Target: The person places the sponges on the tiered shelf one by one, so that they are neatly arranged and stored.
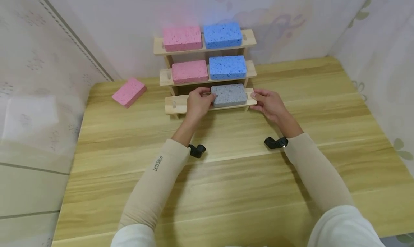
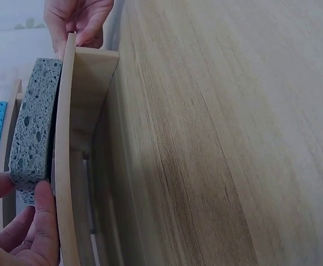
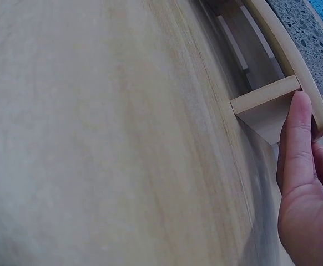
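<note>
A grey sponge (image 1: 229,95) lies on the right part of the lowest step of a three-step wooden rack (image 1: 177,102). My left hand (image 1: 198,102) pinches its left end; in the left wrist view the fingers (image 2: 46,213) and thumb are around the sponge's near end (image 2: 36,119). At the step's right end, my right hand (image 1: 271,105) grips the board, thumb above and fingers below. The right wrist view shows a finger (image 3: 300,138) against the board's underside, close to the rack's leg (image 3: 267,97).
Pink sponges (image 1: 182,38) stand on the left of the top and middle steps, blue sponges (image 1: 223,35) on the right. Another pink sponge (image 1: 129,92) lies on the wooden table (image 1: 233,189), left of the rack. A patterned wall (image 1: 291,20) rises behind.
</note>
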The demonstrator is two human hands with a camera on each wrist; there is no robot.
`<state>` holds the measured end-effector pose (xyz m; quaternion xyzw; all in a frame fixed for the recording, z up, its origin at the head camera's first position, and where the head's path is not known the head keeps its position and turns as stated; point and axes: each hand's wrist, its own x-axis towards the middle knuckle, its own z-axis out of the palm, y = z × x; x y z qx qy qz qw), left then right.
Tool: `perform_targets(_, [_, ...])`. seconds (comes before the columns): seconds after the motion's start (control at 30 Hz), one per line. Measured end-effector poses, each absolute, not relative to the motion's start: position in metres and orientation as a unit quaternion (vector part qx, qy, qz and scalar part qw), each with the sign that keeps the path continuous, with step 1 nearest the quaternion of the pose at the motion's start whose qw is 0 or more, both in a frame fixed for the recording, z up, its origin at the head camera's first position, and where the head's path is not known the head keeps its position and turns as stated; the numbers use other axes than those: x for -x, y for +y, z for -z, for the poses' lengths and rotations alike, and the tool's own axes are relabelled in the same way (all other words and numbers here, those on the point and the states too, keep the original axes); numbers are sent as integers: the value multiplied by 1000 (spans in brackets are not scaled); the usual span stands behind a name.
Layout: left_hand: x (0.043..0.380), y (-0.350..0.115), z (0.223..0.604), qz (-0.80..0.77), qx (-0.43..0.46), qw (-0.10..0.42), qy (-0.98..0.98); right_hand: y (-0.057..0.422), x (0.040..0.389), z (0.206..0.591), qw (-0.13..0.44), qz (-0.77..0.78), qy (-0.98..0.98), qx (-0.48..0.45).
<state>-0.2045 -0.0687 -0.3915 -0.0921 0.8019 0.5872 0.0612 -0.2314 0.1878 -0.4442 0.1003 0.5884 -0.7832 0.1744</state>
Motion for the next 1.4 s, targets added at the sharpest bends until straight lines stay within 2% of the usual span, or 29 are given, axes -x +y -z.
perform_targets(0.43, [198,-79,398,-587,73,65,804,190,234,455,180,777,596,-95])
perform_targets(0.9, [167,-144,378,-617,57,32,785,196,234,462,181,778,596,-86])
perform_targets(1.1, [160,-181,371,-614,90,-2,784,197,230,464,190,787,581,-83])
perform_targets(1.4, [166,-241,367,-660,199,-61,722,198,229,463,189,787,584,-65])
